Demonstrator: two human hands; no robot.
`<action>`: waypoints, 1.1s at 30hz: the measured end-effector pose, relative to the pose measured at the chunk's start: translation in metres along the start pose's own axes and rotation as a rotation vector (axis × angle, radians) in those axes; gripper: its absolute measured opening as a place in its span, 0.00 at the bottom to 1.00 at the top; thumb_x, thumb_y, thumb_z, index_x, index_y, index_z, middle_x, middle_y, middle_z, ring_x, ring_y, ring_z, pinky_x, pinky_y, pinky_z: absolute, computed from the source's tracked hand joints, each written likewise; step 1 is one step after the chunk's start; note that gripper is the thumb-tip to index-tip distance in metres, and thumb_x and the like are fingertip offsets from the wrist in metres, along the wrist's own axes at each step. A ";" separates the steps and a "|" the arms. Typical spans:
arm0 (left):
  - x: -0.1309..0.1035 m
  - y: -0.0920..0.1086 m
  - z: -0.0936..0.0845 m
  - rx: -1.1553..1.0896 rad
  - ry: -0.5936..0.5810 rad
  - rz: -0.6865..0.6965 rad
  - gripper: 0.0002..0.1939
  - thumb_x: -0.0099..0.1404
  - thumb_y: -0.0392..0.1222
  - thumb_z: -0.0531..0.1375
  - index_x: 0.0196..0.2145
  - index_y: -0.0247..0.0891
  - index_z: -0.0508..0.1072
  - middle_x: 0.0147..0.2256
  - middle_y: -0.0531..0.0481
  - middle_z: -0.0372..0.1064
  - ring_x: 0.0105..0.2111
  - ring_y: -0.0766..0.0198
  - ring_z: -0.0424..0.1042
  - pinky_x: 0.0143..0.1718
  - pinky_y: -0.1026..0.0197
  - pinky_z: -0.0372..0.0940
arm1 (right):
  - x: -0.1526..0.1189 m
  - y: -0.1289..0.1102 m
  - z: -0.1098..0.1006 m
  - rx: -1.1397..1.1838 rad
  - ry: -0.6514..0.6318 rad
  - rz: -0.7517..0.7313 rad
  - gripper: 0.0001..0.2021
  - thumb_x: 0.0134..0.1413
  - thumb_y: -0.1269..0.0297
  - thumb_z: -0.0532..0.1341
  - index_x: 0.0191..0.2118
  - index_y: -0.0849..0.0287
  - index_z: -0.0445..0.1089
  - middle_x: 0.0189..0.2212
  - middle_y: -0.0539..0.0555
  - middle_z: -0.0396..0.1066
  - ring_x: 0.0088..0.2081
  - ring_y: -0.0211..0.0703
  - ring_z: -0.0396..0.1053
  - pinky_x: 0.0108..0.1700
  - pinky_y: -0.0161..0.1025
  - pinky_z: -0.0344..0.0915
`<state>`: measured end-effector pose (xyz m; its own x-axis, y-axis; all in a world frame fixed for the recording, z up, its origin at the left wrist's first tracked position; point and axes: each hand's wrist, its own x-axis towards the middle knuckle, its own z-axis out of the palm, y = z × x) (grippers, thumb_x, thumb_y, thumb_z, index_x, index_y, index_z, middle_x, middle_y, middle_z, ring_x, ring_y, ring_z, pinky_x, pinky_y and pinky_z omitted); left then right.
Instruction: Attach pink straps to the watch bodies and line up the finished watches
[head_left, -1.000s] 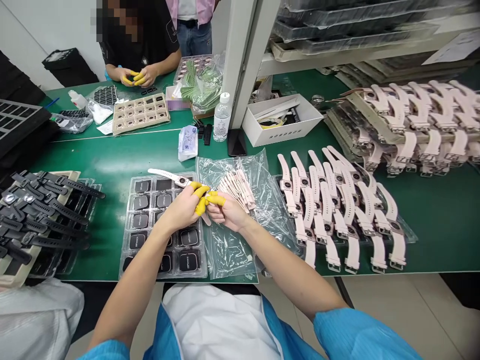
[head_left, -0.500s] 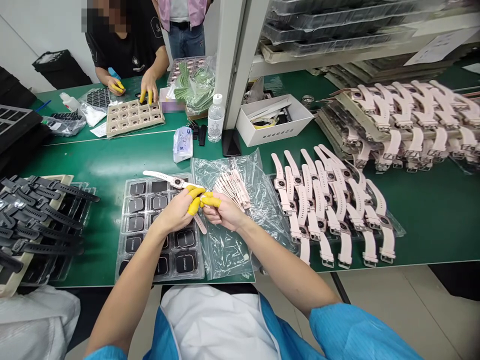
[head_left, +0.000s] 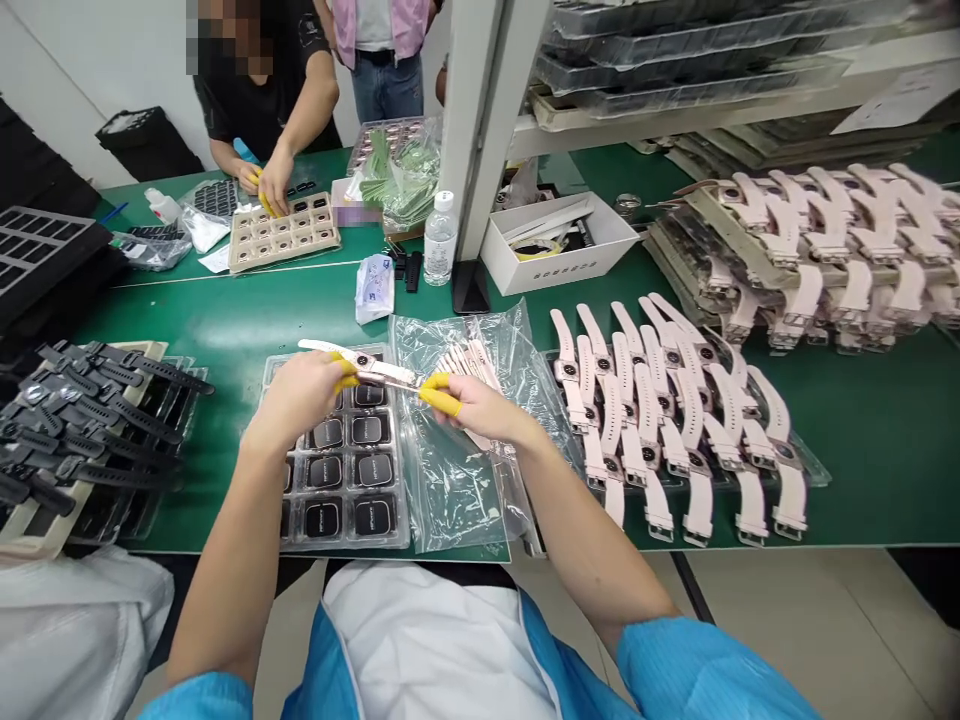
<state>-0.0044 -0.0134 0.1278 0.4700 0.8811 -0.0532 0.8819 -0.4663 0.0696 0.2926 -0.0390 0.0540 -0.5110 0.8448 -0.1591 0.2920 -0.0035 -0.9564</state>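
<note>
In the head view, my left hand, with yellow finger cots, pinches one end of a pale pink watch strap, seen nearly edge-on. The strap's other end is between the yellow-covered fingertips of my right hand. Just behind it, a pale pink smartwatch lies across the far edge of a clear tray. Black square watch faces fill the tray's visible pockets, and my left hand and forearm hide its left part. Beside my right hand, loose pink straps lie on a clear plastic bag.
Rows of pink-strapped watches lie to the right, with more stacked trays of watches behind. Black-strapped watches pile up at left. A white box, bottle and metal post stand ahead. A co-worker handles a beige tray.
My hands have drawn apart, my left hand moving leftward, and the strap now stretches between them. The co-worker's hands have come together at the beige tray. The view has shifted slightly.
</note>
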 end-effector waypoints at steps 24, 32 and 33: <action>-0.015 -0.087 0.039 0.036 -0.085 -0.330 0.14 0.73 0.41 0.56 0.50 0.35 0.76 0.53 0.35 0.71 0.54 0.46 0.69 0.53 0.48 0.66 | -0.012 0.020 -0.047 -0.845 0.158 0.580 0.06 0.59 0.64 0.58 0.38 0.59 0.70 0.33 0.61 0.77 0.31 0.51 0.72 0.31 0.41 0.56; -0.018 -0.082 0.042 0.102 -0.076 -0.298 0.16 0.69 0.35 0.56 0.51 0.34 0.78 0.54 0.31 0.73 0.58 0.38 0.67 0.54 0.42 0.65 | -0.010 0.036 -0.044 -0.763 0.235 0.508 0.09 0.66 0.57 0.56 0.42 0.57 0.65 0.33 0.58 0.77 0.32 0.50 0.72 0.32 0.40 0.56; -0.016 -0.083 0.043 0.098 -0.065 -0.306 0.14 0.70 0.35 0.56 0.49 0.34 0.78 0.53 0.30 0.73 0.57 0.39 0.67 0.54 0.43 0.65 | -0.009 0.040 -0.045 -0.737 0.246 0.495 0.09 0.67 0.55 0.57 0.43 0.56 0.64 0.32 0.56 0.76 0.32 0.49 0.72 0.32 0.40 0.56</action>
<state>-0.0836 0.0073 0.0799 0.1810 0.9761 -0.1207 0.9805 -0.1886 -0.0551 0.3458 -0.0229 0.0283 -0.0289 0.9281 -0.3711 0.9158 -0.1242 -0.3820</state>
